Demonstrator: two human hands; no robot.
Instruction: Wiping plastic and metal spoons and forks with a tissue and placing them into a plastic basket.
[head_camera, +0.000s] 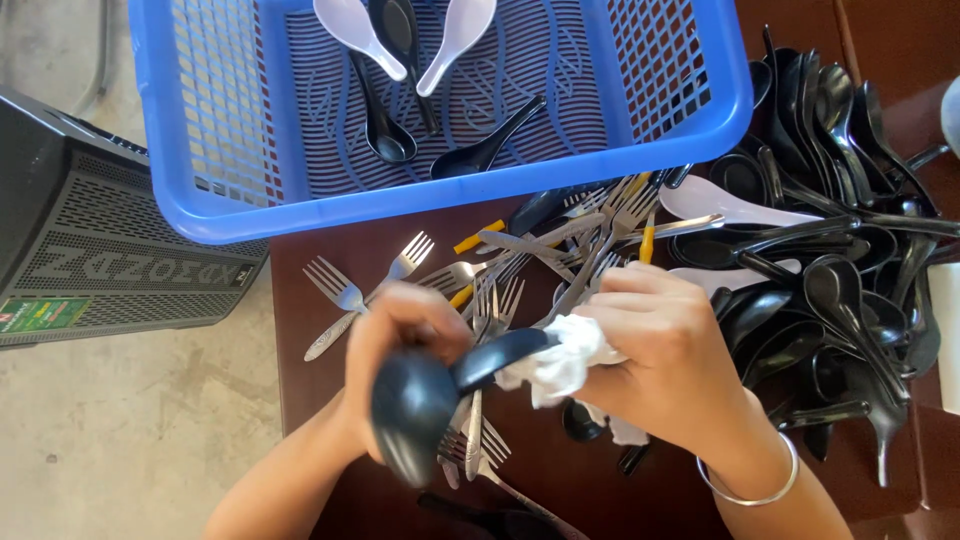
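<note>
Left hand (395, 335) closed on bowl of black soup spoon (430, 390), held above dark table (300, 370). Right hand (665, 350) pinches white cloth (560, 365) round handle. Spoon likely light, rigid, slick plastic; grip bowl firmly. Forks (480, 290) beneath; blue basket (440, 190) beyond.

A black soup spoon (430, 395), motion-blurred, bowl toward seven o'clock, handle toward two o'clock wrapped in a crumpled white cloth (560, 360).
</note>
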